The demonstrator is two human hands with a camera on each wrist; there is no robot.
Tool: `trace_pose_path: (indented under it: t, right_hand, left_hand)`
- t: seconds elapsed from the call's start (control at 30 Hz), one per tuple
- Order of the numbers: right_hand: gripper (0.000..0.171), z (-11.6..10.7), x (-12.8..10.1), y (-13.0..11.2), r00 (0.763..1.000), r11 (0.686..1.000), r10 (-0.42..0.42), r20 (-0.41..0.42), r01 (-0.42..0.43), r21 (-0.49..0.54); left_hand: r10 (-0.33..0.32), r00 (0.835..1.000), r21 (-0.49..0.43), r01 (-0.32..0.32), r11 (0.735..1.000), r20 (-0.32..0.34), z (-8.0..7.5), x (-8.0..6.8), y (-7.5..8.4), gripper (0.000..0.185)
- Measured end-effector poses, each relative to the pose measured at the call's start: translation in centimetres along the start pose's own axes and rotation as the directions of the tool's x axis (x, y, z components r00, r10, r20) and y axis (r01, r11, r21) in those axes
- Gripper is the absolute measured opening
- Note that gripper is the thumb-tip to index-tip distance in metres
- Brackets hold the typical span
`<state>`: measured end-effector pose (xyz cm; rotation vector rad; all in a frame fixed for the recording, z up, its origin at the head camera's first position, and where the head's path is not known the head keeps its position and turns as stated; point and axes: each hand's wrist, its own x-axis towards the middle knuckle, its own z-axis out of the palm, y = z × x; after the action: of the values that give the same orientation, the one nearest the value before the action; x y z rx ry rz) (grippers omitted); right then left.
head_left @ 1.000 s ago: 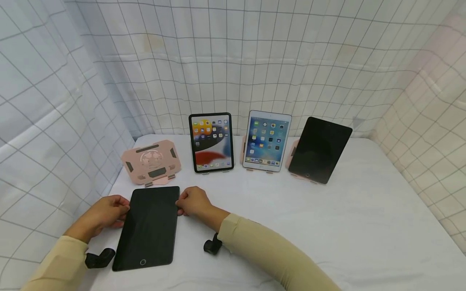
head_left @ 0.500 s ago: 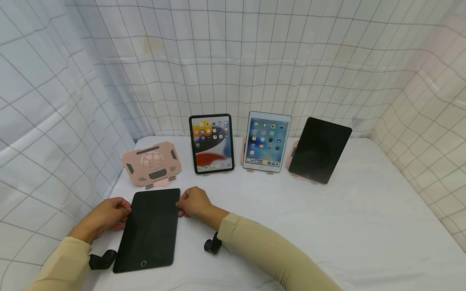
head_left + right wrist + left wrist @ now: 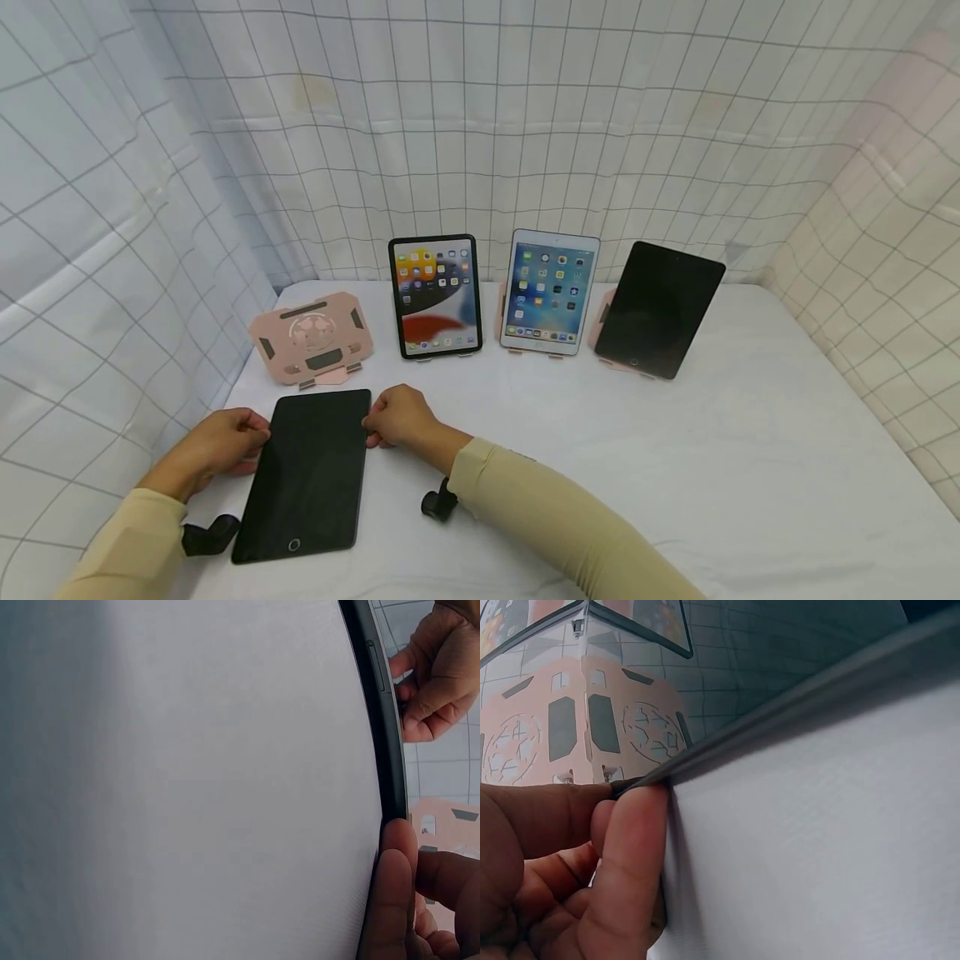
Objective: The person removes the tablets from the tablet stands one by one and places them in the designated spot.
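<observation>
A black tablet [image 3: 307, 475] with a dark screen lies flat on the white table [image 3: 600, 433], home button toward me. My left hand [image 3: 225, 442] pinches its left edge near the top, and the left wrist view shows the fingers [image 3: 626, 847] curled against the thin grey edge [image 3: 795, 705]. My right hand [image 3: 390, 421] grips the right edge near the top corner. In the right wrist view its fingertips [image 3: 394, 900] sit on the dark edge [image 3: 379, 735], with the left hand [image 3: 439, 667] across from it. An empty pink stand [image 3: 311, 337] stands just behind the tablet.
Three tablets lean on stands along the back: a lit black-framed one [image 3: 435, 296], a lit white-framed one [image 3: 550, 290] and a dark one [image 3: 658, 308]. Checked cloth walls [image 3: 112, 250] close in the left, back and right sides.
</observation>
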<state>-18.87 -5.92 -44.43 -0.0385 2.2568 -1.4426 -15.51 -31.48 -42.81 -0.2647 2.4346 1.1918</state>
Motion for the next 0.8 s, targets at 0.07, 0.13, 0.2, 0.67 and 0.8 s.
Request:
trace_pose_path:
  t: [0.07, 0.13, 0.2, 0.67, 0.8]
  right_hand:
    - [0.022, -0.03, 0.02, 0.01, 1.0, 1.0, 0.0, 0.003, 0.0, -0.003]
    - [0.022, -0.04, 0.06, 0.1, 1.0, 1.0, -0.006, 0.006, 0.007, -0.008]
    - [0.023, -0.05, 0.09, 0.18, 1.0, 1.0, -0.015, 0.006, 0.015, -0.016]
    - [0.021, -0.24, -0.02, 0.23, 0.999, 1.0, 0.001, 0.039, -0.001, -0.003]
    - [0.017, -0.48, 0.01, 0.27, 0.998, 0.999, 0.007, 0.064, -0.01, 0.038]
  left_hand:
    - [0.006, 1.0, -0.003, -0.006, 1.0, 0.002, -0.01, 0.0, 0.01, 0.017]
    - [0.011, 1.0, -0.007, -0.011, 1.0, 0.001, 0.02, 0.04, -0.06, 0.017]
    - [0.015, 1.0, -0.009, -0.015, 1.0, 0.001, 0.05, 0.07, -0.15, 0.016]
    - [0.007, 0.999, 0.005, -0.007, 1.0, -0.033, 0.45, 0.14, -0.24, 0.017]
    - [0.016, 0.998, 0.037, -0.013, 0.999, -0.065, 0.68, 0.1, 0.12, 0.018]
